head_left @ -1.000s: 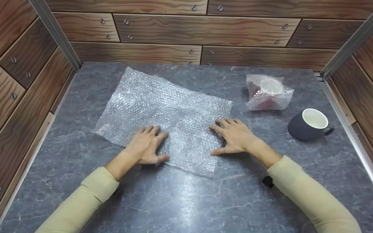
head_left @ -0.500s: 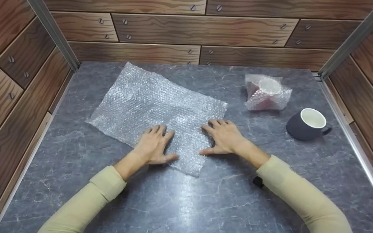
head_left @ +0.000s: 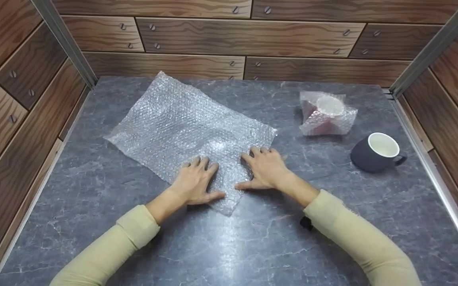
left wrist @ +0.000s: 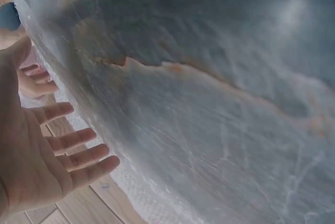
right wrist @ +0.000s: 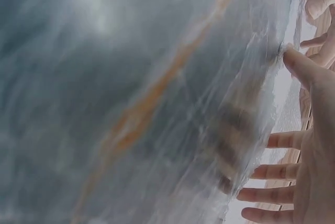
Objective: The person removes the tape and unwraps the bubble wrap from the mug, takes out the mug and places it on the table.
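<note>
A sheet of bubble wrap (head_left: pixel 189 119) lies spread on the grey marbled table, turned so one corner points toward me. My left hand (head_left: pixel 195 182) rests on its near left edge, fingers spread and thumb pointing right. On the near right edge rests my right hand (head_left: pixel 264 169), fingers also spread, thumb toward the left one. The near corner of the sheet shows between the two thumbs. In the left wrist view the left hand (left wrist: pixel 47 145) has its fingers extended along the sheet's edge. The right wrist view shows the right hand (right wrist: pixel 314 145) likewise, thumb touching the sheet.
At the back right stands a reddish item wrapped in bubble wrap (head_left: pixel 328 115), with a pale round top. Nearer on the right is a dark mug (head_left: pixel 376 153), white inside, its handle to the right. Wood-patterned walls (head_left: pixel 249 37) and metal frame posts enclose the grey table (head_left: pixel 229 254).
The bubble wrap has turned clockwise under my hands, its near corner shifting left and its far corner moving back. My right hand has moved left and my left hand right, bringing them closer together.
</note>
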Demonstrator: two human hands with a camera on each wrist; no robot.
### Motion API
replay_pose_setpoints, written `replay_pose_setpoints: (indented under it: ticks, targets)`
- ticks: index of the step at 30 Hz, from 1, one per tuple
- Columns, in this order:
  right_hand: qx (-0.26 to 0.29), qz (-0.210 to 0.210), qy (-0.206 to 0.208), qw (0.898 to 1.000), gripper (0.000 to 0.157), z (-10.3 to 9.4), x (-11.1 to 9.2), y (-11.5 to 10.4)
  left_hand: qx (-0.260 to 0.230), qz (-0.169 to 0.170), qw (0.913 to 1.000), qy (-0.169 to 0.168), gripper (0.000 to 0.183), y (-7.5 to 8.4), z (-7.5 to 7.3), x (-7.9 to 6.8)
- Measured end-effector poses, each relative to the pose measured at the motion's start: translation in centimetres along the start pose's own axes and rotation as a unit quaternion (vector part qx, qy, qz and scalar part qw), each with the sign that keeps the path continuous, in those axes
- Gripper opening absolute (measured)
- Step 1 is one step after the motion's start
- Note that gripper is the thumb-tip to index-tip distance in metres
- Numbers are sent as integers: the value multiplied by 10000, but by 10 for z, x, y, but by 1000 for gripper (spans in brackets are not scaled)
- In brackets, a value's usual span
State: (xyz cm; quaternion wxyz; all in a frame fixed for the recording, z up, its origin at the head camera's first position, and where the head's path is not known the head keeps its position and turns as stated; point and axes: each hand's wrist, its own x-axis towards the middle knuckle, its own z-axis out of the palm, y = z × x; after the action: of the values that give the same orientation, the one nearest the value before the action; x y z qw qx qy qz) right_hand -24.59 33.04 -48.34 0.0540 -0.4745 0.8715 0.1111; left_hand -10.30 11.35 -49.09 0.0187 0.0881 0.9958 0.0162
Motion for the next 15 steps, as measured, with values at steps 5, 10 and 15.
replay_pose_setpoints:
  ticks: [5, 10, 15]
  targets:
    - [-102, -62, 136, 9998, 115, 2, 2, -1, 95, -123, 9999, -74, 93, 8, 4, 4]
    - [-117, -138, 255, 9995, 113, 6, 2, 1, 218, -278, 9992, -166, 97, 15, 9, 5]
    - [-25, -184, 298, 9994, 113, 8, 2, 5, 61, -349, 9992, -158, 97, 17, 11, 6]
